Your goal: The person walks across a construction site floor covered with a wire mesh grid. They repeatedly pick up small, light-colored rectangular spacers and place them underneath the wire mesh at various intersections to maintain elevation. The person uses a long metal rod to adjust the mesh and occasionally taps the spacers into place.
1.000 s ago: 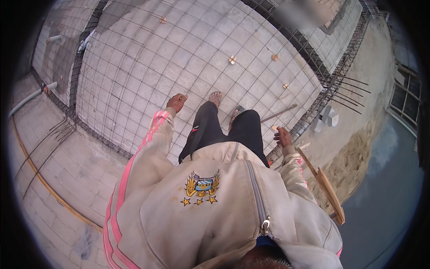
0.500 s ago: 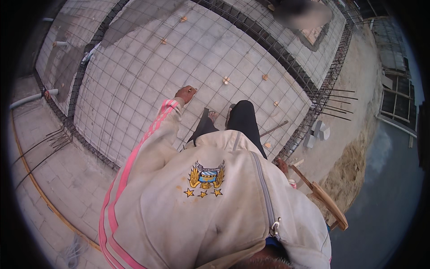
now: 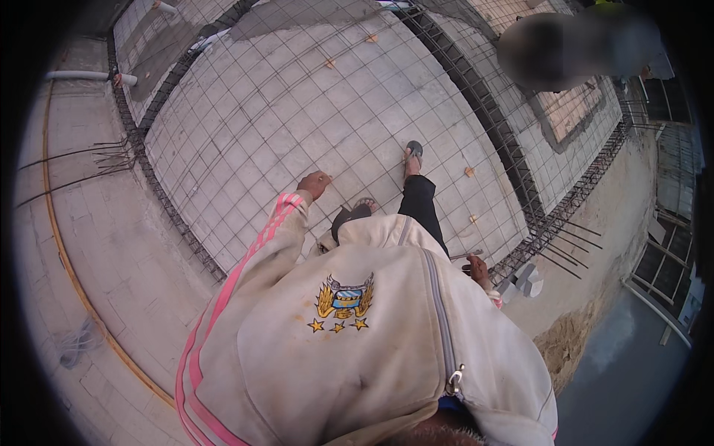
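My left hand (image 3: 315,184) hangs over the steel mesh (image 3: 245,141), its fingers loosely curled in, with nothing visible in them. At my right side, my right hand (image 3: 477,270) hangs low, its fingers bent and partly apart, holding nothing that I can see. A short dark rod (image 3: 466,255) lies just beyond its fingertips; in this view the two almost overlap. My feet stand on the mesh, the right sandal (image 3: 415,149) ahead of the left foot (image 3: 364,205).
Tied rebar beams (image 3: 491,123) frame the mesh, and bar ends (image 3: 573,241) stick out at the right. Grey blocks (image 3: 523,281) lie beside them. White pipe (image 3: 89,76) and a long yellowish strip (image 3: 63,260) are at left. A blurred person (image 3: 550,52) is at upper right.
I have stepped forward over the mesh, my right foot now ahead. My right hand has come further into view beside the rod. The curved wooden piece at right is out of sight.
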The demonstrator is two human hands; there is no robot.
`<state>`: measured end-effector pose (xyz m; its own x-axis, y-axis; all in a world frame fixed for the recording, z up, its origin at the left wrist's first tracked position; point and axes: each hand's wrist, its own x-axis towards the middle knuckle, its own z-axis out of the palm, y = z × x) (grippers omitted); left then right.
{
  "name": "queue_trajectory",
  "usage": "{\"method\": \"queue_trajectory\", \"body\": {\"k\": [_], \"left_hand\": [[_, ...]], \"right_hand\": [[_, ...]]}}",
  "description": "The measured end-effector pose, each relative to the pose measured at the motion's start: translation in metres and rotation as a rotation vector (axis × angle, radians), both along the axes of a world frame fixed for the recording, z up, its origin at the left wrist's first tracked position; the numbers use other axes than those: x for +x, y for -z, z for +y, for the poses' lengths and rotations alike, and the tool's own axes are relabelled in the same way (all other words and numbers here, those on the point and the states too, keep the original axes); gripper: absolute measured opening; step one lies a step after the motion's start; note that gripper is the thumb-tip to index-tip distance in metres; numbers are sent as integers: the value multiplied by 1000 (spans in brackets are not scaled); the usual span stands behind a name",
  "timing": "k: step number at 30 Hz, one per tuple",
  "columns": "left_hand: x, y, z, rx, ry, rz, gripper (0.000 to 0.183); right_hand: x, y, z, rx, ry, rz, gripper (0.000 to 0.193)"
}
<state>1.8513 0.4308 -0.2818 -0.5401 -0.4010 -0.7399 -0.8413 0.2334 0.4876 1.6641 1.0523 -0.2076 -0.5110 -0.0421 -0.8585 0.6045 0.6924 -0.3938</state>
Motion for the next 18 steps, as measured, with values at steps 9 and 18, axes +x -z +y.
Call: {"method": "queue_trajectory", "body": {"k": [9,18], "left_hand": [[26,0,-2,12,-204,129,46],[81,-17,20,-66,-88,0,49]], "right_hand": [[-93,-60,-89,-27,-73,137,53],[9,13,-11,-69,-417,160,49]]}}
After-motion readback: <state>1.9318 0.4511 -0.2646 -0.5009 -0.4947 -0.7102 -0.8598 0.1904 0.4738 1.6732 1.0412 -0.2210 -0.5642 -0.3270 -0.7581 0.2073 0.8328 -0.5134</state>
